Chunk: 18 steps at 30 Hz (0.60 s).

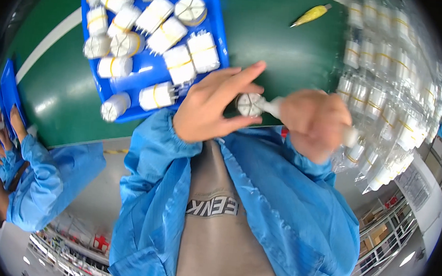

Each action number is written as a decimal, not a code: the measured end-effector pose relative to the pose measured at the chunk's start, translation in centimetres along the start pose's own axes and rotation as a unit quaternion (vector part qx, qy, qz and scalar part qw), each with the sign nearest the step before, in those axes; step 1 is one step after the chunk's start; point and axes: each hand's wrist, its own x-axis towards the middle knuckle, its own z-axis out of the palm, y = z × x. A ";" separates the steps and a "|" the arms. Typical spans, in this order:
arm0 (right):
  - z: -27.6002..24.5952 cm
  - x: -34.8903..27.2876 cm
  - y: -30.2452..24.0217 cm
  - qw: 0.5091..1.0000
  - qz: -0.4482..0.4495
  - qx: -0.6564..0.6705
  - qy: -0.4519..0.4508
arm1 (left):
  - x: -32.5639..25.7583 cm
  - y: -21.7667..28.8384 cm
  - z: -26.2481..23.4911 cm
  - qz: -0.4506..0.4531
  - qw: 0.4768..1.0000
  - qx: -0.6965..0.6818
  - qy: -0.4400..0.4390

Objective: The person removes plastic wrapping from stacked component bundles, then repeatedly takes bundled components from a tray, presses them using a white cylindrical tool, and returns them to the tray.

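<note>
My left hand (pixel 210 106) is beside a small white round part (pixel 249 104) whose top face shows dark lines running out from its middle. Its thumb and another finger curve around the part, while the index finger reaches past it. My right hand (pixel 315 122) is blurred and closed around a white tool; the tool's pale tip (pixel 272 107) meets the part's right side, and its other end (pixel 350 136) sticks out beyond the fist. The tool's exact kind is hidden by fingers and blur. A blue tray (pixel 145 72) of white cylinders with yellow bands lies next to my left hand.
A yellow pointed tool (pixel 312 15) lies at the far side of the green table (pixel 275 38). Many white cylinders in clear plastic packaging (pixel 385 94) fill the right side. At left, a person in a blue coat (pixel 46 181) works by another blue tray (pixel 13 88).
</note>
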 end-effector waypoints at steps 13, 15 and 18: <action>3.3 -4.9 -19.3 0.826 0.025 -0.559 -0.067 | 4.9 7.3 -3.5 -0.054 0.976 0.151 0.148; 4.3 -5.4 -22.1 0.748 -0.057 -0.640 0.167 | 5.6 4.9 -4.4 -0.125 0.908 0.364 0.167; 0.3 -2.2 -27.0 0.547 -0.086 -0.791 0.259 | 2.2 -1.7 -4.8 -0.130 0.926 0.325 0.137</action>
